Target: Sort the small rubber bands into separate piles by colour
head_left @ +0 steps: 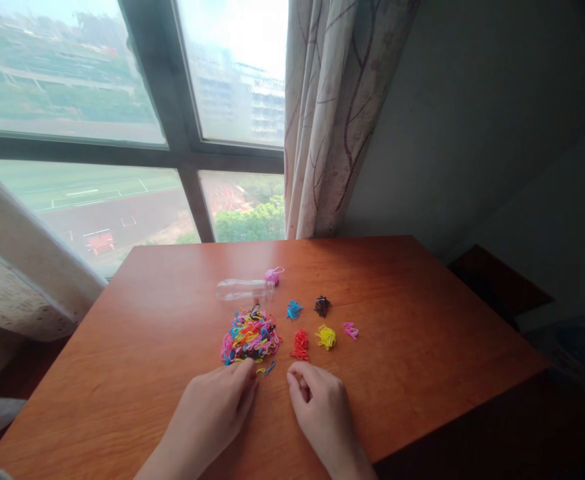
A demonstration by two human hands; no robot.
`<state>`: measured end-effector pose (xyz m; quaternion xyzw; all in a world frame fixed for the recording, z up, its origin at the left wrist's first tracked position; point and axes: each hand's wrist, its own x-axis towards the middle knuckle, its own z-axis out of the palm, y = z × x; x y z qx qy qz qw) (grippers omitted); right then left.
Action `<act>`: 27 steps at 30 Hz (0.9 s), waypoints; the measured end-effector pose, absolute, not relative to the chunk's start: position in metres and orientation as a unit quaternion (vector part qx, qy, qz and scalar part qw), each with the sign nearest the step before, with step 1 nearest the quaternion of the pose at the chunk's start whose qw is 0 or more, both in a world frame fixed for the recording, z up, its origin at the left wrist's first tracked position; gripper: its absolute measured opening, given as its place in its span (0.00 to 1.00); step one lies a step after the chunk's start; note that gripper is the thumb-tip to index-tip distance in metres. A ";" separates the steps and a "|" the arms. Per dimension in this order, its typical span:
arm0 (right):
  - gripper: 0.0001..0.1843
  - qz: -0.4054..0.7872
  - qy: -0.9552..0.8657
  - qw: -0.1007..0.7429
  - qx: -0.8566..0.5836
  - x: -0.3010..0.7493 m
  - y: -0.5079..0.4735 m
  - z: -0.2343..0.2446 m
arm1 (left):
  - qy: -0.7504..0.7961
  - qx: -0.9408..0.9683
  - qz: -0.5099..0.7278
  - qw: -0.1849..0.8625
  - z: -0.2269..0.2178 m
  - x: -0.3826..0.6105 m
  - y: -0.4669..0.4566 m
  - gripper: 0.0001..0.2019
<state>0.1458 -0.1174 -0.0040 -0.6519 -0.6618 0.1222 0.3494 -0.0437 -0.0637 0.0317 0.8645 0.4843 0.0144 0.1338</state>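
A mixed pile of small coloured loops (251,335), too small to tell whether bands or clips, lies on the wooden table. My left hand (222,397) rests at the pile's near edge, its fingers pressed together; what they hold, if anything, is hidden. A blue loop (271,367) and a yellow one lie just right of its fingertips. My right hand (322,403) is closed, thumb against the curled index finger, just below a red heap (300,345). Whether it holds anything cannot be seen. Around it sit a yellow heap (326,337), a blue heap (294,309), a black heap (322,306) and a few pink loops (351,330).
A clear plastic bottle (242,289) lies on its side behind the mixed pile, beside a pink cap (273,277) with a loop. The table (422,360) runs back to a window and curtain (317,120). Its right edge borders a dark area.
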 end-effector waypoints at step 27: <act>0.08 0.106 -0.688 0.298 -0.653 0.143 -0.119 -0.003 | 0.364 0.920 0.063 0.128 0.070 0.056 -0.014 0.07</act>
